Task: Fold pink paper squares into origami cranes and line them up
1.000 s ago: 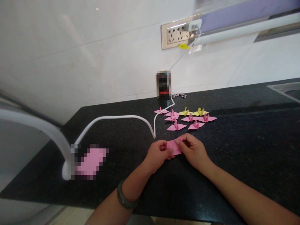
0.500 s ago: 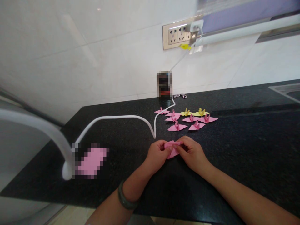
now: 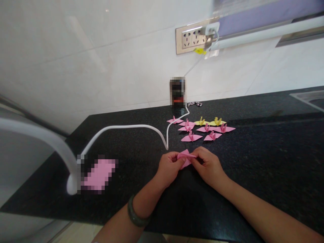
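A small folded piece of pink paper (image 3: pixel 186 157) is pinched between both hands just above the black countertop (image 3: pixel 265 158). My left hand (image 3: pixel 169 167) grips its left edge with curled fingers. My right hand (image 3: pixel 209 165) grips its right edge the same way. A dark green bangle (image 3: pixel 135 216) circles my left wrist. Behind the hands lies a cluster of finished paper cranes, several pink (image 3: pixel 191 136) and two yellow (image 3: pixel 217 121).
A white cable (image 3: pixel 126 129) runs across the counter from a blurred device (image 3: pixel 178 91) leaning on the tiled wall. A wall socket strip (image 3: pixel 193 38) sits above. A blurred pink object (image 3: pixel 98 173) lies at the left. A sink edge (image 3: pixel 307 98) shows far right.
The pink paper has been folded from a flat, wider shape into a narrower one with a raised point. Both hands stayed in the same place.
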Demonstrator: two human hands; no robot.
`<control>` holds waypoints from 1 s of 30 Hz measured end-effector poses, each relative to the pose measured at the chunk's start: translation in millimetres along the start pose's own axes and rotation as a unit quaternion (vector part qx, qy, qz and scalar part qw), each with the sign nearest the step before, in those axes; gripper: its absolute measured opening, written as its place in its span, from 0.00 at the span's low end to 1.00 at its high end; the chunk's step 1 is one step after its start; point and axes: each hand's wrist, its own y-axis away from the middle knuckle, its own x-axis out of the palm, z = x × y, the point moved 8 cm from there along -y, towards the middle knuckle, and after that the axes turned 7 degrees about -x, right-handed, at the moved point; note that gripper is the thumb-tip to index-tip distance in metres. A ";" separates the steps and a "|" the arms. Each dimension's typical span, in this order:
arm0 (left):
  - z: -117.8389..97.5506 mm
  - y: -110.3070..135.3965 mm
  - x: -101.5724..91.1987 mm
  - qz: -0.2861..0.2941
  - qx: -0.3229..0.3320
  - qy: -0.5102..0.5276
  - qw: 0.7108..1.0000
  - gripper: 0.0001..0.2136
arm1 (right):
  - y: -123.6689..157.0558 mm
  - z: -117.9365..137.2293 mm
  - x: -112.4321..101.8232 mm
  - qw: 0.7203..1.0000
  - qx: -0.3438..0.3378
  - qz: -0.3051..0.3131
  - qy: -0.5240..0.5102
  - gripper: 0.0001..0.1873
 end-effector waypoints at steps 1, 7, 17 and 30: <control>1.1 -0.2 -0.2 0.001 -0.003 -0.002 1.000 0.09 | -0.1 3.2 -1.1 1.000 -0.015 -0.002 0.005 0.07; 3.7 -0.2 0.7 0.021 -0.013 0.048 0.999 0.13 | 2.2 17.2 0.9 0.992 -0.106 0.023 0.059 0.11; 4.3 -0.6 3.9 0.063 -0.066 0.200 0.975 0.14 | 4.1 19.0 11.5 0.981 -0.126 0.085 0.116 0.15; -1.0 3.6 12.7 0.088 -0.024 0.044 0.995 0.17 | -0.5 -6.5 -3.8 0.998 0.052 -0.013 -0.039 0.06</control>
